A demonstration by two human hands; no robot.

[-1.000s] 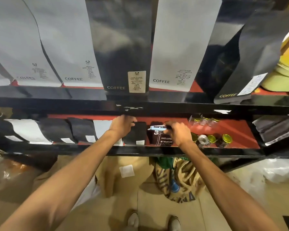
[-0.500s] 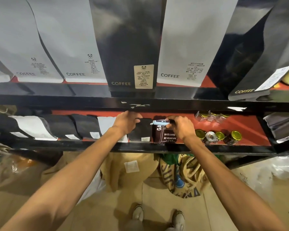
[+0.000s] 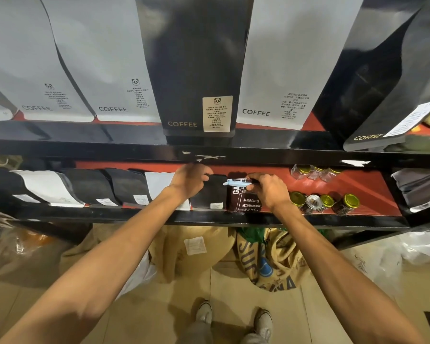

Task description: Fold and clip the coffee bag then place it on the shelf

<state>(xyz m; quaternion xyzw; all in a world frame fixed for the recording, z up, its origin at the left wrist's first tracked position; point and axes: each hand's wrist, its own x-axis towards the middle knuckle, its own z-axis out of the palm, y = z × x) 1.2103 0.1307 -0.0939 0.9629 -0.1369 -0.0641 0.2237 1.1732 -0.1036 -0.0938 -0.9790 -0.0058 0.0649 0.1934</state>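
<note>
A dark brown coffee bag (image 3: pixel 238 201) with white lettering stands on the red lower shelf (image 3: pixel 358 184), its top folded over and held by a light blue clip (image 3: pixel 236 182). My right hand (image 3: pixel 268 191) grips the bag's top right corner at the clip. My left hand (image 3: pixel 190 181) rests on the top of a black pouch (image 3: pixel 209 194) standing just left of the brown bag, fingers curled over its edge.
A row of black and white pouches (image 3: pixel 90 187) fills the lower shelf to the left. Several gold-lidded jars (image 3: pixel 325 202) stand to the right. Tall coffee bags (image 3: pixel 196 70) line the upper shelf. Burlap sacks (image 3: pixel 271 259) lie on the floor below.
Both hands stay on the same bags. The view has shifted slightly, and the brown bag sits a little deeper and straighter on the shelf.
</note>
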